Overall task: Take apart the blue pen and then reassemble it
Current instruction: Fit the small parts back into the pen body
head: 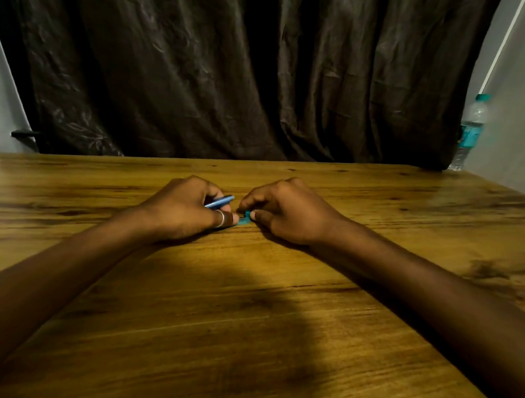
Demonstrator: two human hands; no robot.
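Wooden counter (244,338) nearest, left hand (185,211) fingers curled around blue pen barrel (220,201), right hand (285,213) at 3 o'clock, fingers pinched narrow on small teal pen piece (246,215)

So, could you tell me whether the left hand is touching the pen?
Touching: the head view shows the left hand closed around the pen.

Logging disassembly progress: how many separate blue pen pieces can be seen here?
2. A long blue pen barrel sits in the left hand; a small teal pen piece lies between both thumbs, by the right hand. Fingers may hide others.
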